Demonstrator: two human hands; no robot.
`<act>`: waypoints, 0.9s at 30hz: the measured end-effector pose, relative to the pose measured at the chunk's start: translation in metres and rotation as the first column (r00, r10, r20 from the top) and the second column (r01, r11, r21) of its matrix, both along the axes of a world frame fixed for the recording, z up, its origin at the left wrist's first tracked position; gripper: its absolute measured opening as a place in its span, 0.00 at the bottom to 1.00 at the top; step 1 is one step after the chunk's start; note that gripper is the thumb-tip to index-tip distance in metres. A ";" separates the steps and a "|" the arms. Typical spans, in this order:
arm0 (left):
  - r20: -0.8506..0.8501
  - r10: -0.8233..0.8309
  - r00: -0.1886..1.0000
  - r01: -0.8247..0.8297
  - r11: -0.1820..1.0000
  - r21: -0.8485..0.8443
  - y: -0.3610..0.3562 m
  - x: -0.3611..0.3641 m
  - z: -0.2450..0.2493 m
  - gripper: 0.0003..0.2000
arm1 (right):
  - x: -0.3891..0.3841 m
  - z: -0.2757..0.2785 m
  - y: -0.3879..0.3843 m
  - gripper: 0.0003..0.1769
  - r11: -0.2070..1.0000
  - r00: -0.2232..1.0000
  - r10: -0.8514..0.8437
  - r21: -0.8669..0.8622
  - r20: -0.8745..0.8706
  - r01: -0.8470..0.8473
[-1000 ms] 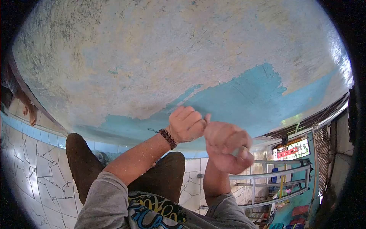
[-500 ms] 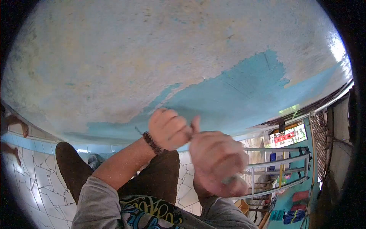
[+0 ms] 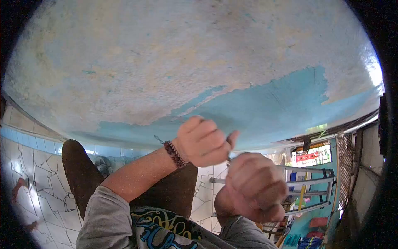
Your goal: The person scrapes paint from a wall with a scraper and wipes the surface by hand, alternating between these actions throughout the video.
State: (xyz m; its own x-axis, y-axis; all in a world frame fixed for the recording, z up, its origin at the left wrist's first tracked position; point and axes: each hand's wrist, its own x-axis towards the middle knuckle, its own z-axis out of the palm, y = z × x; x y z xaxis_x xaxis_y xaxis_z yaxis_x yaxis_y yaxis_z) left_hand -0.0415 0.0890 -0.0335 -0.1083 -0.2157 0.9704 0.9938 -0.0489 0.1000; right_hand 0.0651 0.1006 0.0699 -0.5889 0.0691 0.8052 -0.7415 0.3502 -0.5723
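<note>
My left hand (image 3: 203, 141), with a dark braided bracelet (image 3: 175, 154) at the wrist, is closed in front of the wall. Just right of it and slightly lower is my right hand (image 3: 258, 186), closed too and somewhat blurred. A small thin dark piece shows in the narrow gap between the two fists; whatever they grip is mostly hidden by the fingers. Beyond them, the wall (image 3: 145, 62) has a rough whitish surface with yellowish patches, and a ragged-edged area of light blue paint (image 3: 273, 99) spreads along its lower part.
A metal ladder (image 3: 311, 181) stands at the right, near a window (image 3: 317, 153) and a lattice panel (image 3: 345, 170). The floor (image 3: 45, 178) has white irregular tiles. Part of another person's leg (image 3: 18, 189) shows at the far left. Red and blue items lie at lower right.
Both hands have shifted right and are still close together. The blue paint area appears farther right in view. The other person's limbs at the far left have changed position.
</note>
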 end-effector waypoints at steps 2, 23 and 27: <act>0.006 0.010 1.000 -0.010 1.000 0.010 -0.003 0.001 -0.001 0.22 | -0.005 -0.003 -0.002 0.22 0.999 0.996 0.039 0.028 -0.081 -0.037; 0.059 0.051 0.997 -0.052 0.998 0.020 0.005 -0.006 -0.037 0.21 | -0.005 -0.028 0.003 0.15 0.976 0.977 0.169 -0.164 0.133 -0.147; 0.006 0.029 1.000 -0.029 0.999 0.029 -0.002 0.001 -0.026 0.22 | 0.010 -0.021 -0.005 0.18 0.989 0.993 0.046 -0.148 0.112 -0.029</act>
